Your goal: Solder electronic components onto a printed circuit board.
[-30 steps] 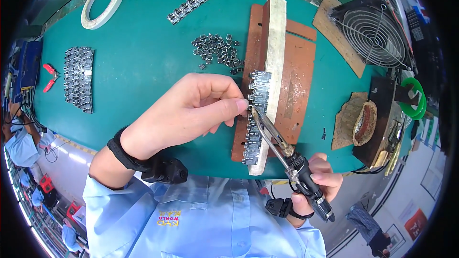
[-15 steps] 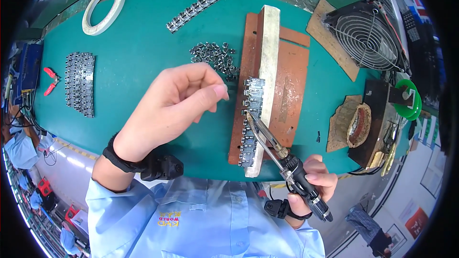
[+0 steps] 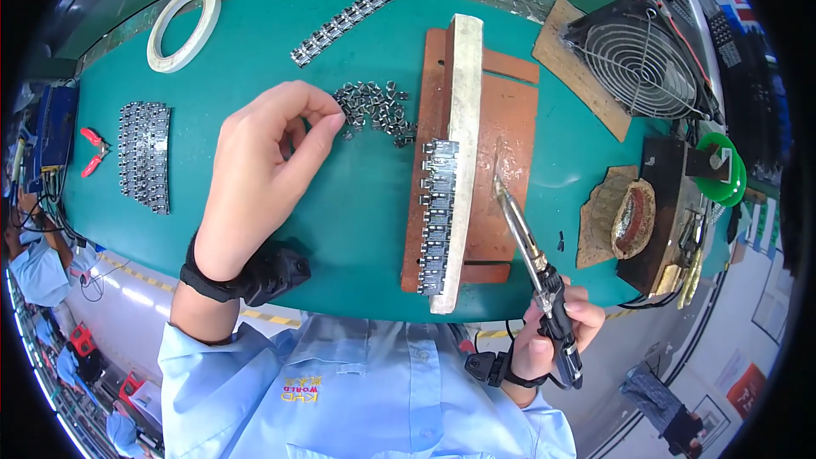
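My left hand is at the left edge of a pile of small shiny metal parts, thumb and forefinger pinched together. Whatever is between the fingertips is too small to make out. My right hand grips a soldering iron by its black handle. The iron's tip is over the brown fixture board, to the right of a pale bar and apart from the parts. Along the bar's left side stands a row of small dark circuit boards with metal parts at their left edges.
Farther left lie a block of boards, red-handled cutters and a tape roll. A strip of parts lies at the back. On the right are a fan, a round cleaning pad and a green solder spool.
My left hand has moved left and away from the board row to the edge of the pile. The iron's tip has lifted off the row and swung right over the brown board.
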Motion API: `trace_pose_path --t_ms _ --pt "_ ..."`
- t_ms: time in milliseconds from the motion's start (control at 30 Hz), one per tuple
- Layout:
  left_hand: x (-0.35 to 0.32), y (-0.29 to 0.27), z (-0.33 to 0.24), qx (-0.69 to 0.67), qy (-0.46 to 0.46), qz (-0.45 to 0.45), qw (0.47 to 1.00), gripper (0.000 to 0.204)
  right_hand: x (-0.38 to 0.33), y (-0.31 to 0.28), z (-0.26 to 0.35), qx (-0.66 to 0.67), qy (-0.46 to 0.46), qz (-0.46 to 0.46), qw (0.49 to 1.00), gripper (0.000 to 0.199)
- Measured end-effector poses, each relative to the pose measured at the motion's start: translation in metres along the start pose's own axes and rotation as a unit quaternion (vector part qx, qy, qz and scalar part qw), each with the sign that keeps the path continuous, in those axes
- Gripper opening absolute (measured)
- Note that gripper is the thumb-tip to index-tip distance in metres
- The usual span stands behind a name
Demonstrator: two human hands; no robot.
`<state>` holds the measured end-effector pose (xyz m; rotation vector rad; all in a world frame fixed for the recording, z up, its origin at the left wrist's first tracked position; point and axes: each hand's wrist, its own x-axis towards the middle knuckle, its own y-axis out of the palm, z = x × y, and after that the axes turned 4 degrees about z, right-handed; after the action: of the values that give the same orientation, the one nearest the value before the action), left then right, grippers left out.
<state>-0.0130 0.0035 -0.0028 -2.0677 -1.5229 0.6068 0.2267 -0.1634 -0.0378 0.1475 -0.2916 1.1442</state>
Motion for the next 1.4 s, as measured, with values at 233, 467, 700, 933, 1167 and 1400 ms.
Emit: trace_pose_path --t_ms 233,467,700,933,1167,1400 --pt "0.005 0.019 -0.003 0.003 0.049 -0.012 0.999 0.006 0.002 -0.015 -0.024 0.021 -0.025 0.023 0.999 0.054" --pt "0.006 0.037 0.007 -0.065 0.008 -0.059 0.996 0.008 -0.006 -0.032 -0.030 0.085 -0.006 0.044 0.995 0.054" --pt "0.008 0.040 0.008 -0.101 0.022 -0.121 0.987 0.012 -0.001 -0.041 -0.030 0.115 -0.043 0.065 0.990 0.060" --pt "0.013 0.046 -0.008 -0.086 0.028 -0.145 0.985 0.011 0.009 -0.051 -0.022 0.053 -0.059 0.073 0.994 0.055" --pt "0.000 0.055 -0.035 -0.020 -0.022 -0.049 0.998 0.007 0.016 -0.068 -0.018 0.037 -0.056 0.071 0.995 0.054" --pt "0.002 0.060 -0.037 0.073 0.004 0.025 0.997 0.007 0.019 -0.072 -0.018 0.031 -0.047 0.090 0.994 0.055"
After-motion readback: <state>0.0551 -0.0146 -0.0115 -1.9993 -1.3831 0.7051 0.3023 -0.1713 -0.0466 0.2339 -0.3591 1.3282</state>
